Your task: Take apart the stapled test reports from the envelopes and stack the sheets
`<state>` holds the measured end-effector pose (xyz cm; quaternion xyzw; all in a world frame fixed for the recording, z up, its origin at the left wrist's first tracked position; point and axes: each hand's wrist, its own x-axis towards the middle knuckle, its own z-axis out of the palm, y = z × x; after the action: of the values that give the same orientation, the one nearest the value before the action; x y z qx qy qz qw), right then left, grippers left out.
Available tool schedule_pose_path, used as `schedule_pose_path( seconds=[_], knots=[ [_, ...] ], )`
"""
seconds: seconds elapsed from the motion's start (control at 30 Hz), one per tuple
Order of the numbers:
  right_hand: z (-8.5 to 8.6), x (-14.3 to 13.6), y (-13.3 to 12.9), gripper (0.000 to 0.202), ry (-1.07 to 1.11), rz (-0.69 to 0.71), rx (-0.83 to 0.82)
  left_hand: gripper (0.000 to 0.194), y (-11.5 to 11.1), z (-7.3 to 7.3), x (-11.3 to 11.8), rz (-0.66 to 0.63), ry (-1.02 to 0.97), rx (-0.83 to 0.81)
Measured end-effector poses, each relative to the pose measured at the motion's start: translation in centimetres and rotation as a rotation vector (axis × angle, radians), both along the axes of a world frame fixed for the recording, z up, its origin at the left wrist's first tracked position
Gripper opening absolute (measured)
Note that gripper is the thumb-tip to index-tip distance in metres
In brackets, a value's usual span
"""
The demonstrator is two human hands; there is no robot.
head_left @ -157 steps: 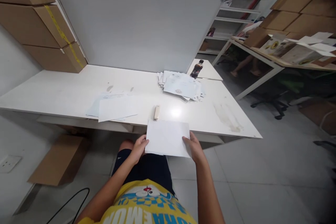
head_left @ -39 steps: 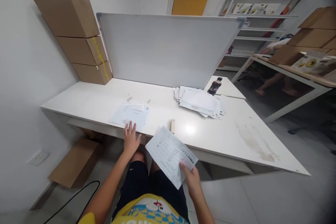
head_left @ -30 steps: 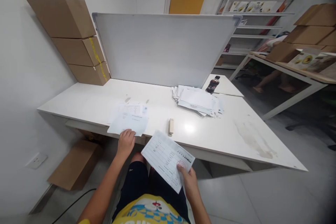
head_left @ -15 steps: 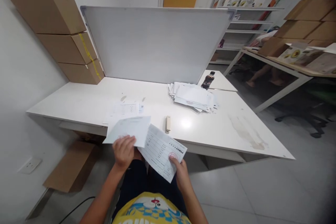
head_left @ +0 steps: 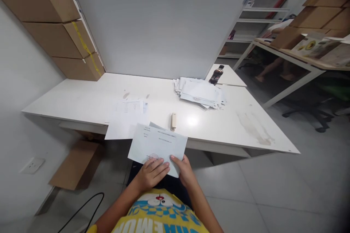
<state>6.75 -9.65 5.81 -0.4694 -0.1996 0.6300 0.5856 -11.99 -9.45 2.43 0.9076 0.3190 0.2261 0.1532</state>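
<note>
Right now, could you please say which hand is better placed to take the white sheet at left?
Probably the left hand: nearer the white sheet, fingers resting atop the papers that the right hand pinches.

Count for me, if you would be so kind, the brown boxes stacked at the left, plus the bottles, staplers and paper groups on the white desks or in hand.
Brown boxes: 3
Bottle: 1
Cream stapler: 1
Paper groups: 3 (back pile, front-left spread, held sheets)
Total: 8
Overlapping sheets cannot be counted singly.
</note>
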Motion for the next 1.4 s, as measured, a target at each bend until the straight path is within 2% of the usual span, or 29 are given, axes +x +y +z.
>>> schedule_pose_path(
  seconds=[0.03, 0.07, 0.13, 0.2, 0.23, 0.3, 0.4, 0.53, 0.6, 0.67, 0.8, 0.9, 0.97, 1.03, 1.13, 1.2, 1.27, 1.4],
  knots=[
    [0.0, 0.3, 0.0, 0.042, 0.001, -0.017, -0.01, 0.032, 0.3, -0.4, -0.3, 0.005, -0.051, 0.059],
    [0.0, 0.6, 0.0, 0.041, 0.007, -0.037, -0.021, 0.034, 0.7, -0.6, -0.5, 0.066, -0.126, 0.142],
    [0.1, 1.4, 0.2, 0.042, 0.027, -0.085, -0.049, 0.046, 1.7, -0.7, -1.0, 0.342, -0.295, 0.289],
    [0.3, 2.2, 0.5, 0.042, 0.046, -0.127, -0.059, 0.056, 3.3, -0.2, -1.7, 0.603, -0.375, 0.283],
    [0.4, 2.7, 0.8, 0.041, 0.045, -0.139, -0.049, 0.057, 4.2, 0.2, -2.2, 0.651, -0.35, 0.231],
    [0.7, 3.7, 1.6, 0.04, 0.016, -0.155, -0.014, 0.055, 6.3, 1.0, -3.6, 0.588, -0.207, 0.141],
    [1.5, 5.1, 3.3, 0.038, -0.069, -0.186, 0.043, 0.052, 9.9, 1.4, -5.9, 0.516, 0.018, 0.144],
    [3.0, 6.6, 5.9, 0.034, -0.176, -0.188, 0.15, 0.051, 14.6, 1.3, -7.6, 0.47, 0.054, 0.14],
    [3.7, 7.0, 6.9, 0.032, -0.213, -0.165, 0.21, 0.053, 16.0, 2.0, -7.3, 0.445, -0.006, 0.083],
    [4.3, 7.1, 7.6, 0.032, -0.245, -0.148, 0.256, 0.058, 16.4, 3.2, -6.2, 0.409, -0.144, -0.044],
    [5.0, 7.5, 8.7, 0.033, -0.314, -0.128, 0.318, 0.063, 14.9, 6.6, -2.1, 0.236, -0.598, -0.451],
    [5.0, 8.1, 9.7, 0.032, -0.381, -0.126, 0.339, 0.063, 14.4, 7.9, 0.9, 0.25, -0.792, -0.562],
    [4.4, 8.5, 10.3, 0.032, -0.428, -0.122, 0.34, 0.053, 14.9, 7.5, 2.2, 0.316, -0.845, -0.524],
    [3.4, 8.6, 10.9, 0.035, -0.446, -0.098, 0.324, 0.04, 15.6, 6.2, 2.7, 0.378, -0.844, -0.467],
    [1.8, 8.9, 11.5, 0.038, -0.44, -0.044, 0.294, 0.03, 16.0, 3.9, 2.4, 0.466, -0.722, -0.373],
    [1.2, 9.2, 11.6, 0.037, -0.452, -0.006, 0.288, 0.025, 15.9, 3.0, 2.0, 0.515, -0.617, -0.319],
    [1.1, 9.7, 11.6, 0.033, -0.472, 0.027, 0.3, 0.021, 15.7, 2.9, 1.7, 0.54, -0.566, -0.279],
    [1.1, 10.3, 12.1, 0.025, -0.595, 0.011, 0.342, 0.022, 15.8, 3.8, 2.2, 0.5, -0.629, -0.27]
  ],
)
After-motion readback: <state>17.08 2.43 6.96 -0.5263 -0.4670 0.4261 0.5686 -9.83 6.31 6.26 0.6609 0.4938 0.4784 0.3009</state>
